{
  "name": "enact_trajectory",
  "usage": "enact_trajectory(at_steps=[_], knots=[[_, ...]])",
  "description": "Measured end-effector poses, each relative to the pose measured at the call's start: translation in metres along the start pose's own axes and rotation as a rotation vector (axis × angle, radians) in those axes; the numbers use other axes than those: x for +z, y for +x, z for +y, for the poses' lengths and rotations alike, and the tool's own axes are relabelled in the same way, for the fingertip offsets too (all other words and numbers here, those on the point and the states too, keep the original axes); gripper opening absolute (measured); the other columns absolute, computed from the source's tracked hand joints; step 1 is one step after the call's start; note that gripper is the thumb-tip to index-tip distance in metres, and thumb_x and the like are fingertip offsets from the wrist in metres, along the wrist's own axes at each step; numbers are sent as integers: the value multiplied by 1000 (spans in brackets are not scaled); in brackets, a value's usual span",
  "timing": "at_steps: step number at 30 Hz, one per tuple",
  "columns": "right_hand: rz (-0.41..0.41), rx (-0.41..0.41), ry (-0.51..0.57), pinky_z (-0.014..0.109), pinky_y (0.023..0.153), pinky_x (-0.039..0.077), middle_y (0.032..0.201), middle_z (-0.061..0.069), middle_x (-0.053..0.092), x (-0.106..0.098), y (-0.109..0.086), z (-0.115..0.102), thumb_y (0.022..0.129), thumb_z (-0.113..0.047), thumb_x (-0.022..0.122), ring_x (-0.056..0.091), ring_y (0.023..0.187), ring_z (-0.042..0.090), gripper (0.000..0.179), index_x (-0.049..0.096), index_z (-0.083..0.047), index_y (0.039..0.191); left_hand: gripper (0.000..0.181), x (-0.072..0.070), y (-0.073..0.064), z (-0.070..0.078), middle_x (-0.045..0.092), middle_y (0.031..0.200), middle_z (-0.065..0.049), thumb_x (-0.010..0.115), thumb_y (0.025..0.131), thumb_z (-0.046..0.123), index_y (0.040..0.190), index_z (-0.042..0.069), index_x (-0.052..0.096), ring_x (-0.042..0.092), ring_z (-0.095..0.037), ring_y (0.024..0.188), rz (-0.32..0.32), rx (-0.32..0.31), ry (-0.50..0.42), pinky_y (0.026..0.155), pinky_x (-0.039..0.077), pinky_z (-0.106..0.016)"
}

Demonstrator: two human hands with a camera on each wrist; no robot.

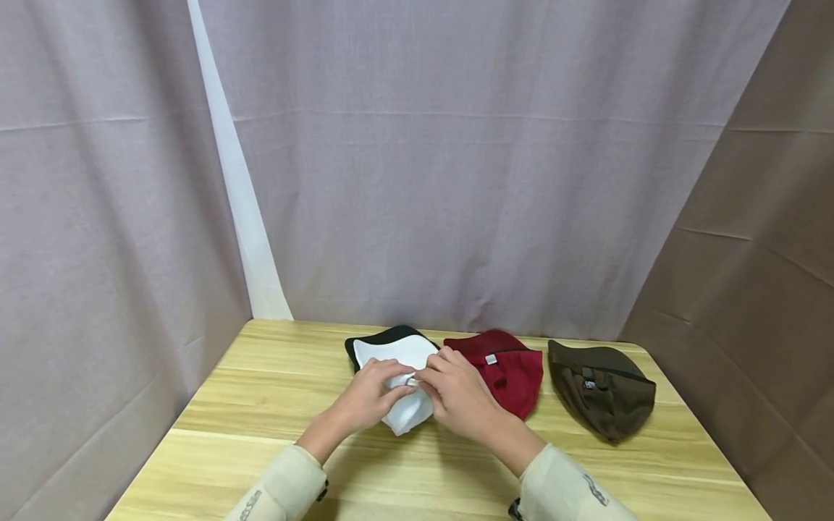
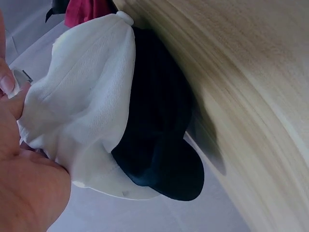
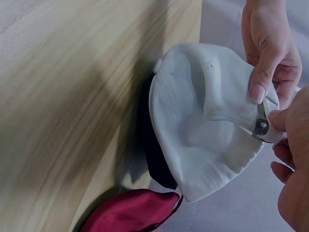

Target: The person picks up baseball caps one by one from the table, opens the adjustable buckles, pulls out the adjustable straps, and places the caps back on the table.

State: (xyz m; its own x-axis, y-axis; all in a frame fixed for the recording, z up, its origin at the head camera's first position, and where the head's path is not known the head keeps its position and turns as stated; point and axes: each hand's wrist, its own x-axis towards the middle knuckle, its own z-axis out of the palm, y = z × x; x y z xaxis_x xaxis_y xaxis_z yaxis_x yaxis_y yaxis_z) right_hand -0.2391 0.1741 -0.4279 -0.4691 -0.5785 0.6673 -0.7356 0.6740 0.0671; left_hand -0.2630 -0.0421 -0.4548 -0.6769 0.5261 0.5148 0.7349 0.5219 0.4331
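Note:
A white baseball cap [image 1: 399, 350] lies over a black cap [image 2: 157, 101], its crown toward me and its brim pointing away. At the back of the white cap, my left hand [image 1: 363, 396] pinches the strap edge between thumb and fingers. Opposite it, my right hand [image 1: 461, 396] pinches the strap's other part, close to a small metal buckle [image 3: 261, 127] that shows in the right wrist view. The two hands' fingertips nearly meet there. Most of the black cap is hidden under the white one.
Just right of the white cap lies a red cap [image 1: 521, 376], partly behind my right hand. Farther right on the wooden table [image 1: 260, 405] is a dark brown cap [image 1: 609, 401]. Grey curtains [image 1: 456, 217] hang behind the table and along its sides.

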Motion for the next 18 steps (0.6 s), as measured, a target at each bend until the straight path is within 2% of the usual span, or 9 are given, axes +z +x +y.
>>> enact_trajectory(at_steps=[6,10,15,18], knots=[[-15,2,47,30,81,46,87,-5,65,-2,-3,3,85,2,75,52,87,14,22,82,-14,98,27,0,-3,0,79,111,4,75,100,25,125,15,77,73,-15,108,-25,-23,-13,99,50,-42],[-29,-9,44,30,82,47,88,-5,65,-3,-5,4,86,1,74,54,89,14,21,81,-14,99,28,1,-3,0,79,113,3,75,100,25,125,15,77,73,-16,110,-34,-30,-15,101,51,-46],[-14,-29,38,30,81,48,88,-5,67,-3,-6,5,86,-2,75,56,89,14,16,80,-14,97,27,0,0,2,81,114,1,75,99,22,124,12,77,75,-17,108,-23,0,-26,97,51,-40],[5,-35,25,31,81,49,89,-6,69,-4,-5,5,87,-6,78,56,87,14,11,79,-14,94,27,-2,1,2,81,114,1,76,99,20,124,12,78,75,-16,107,-22,-10,-65,96,51,-38]])
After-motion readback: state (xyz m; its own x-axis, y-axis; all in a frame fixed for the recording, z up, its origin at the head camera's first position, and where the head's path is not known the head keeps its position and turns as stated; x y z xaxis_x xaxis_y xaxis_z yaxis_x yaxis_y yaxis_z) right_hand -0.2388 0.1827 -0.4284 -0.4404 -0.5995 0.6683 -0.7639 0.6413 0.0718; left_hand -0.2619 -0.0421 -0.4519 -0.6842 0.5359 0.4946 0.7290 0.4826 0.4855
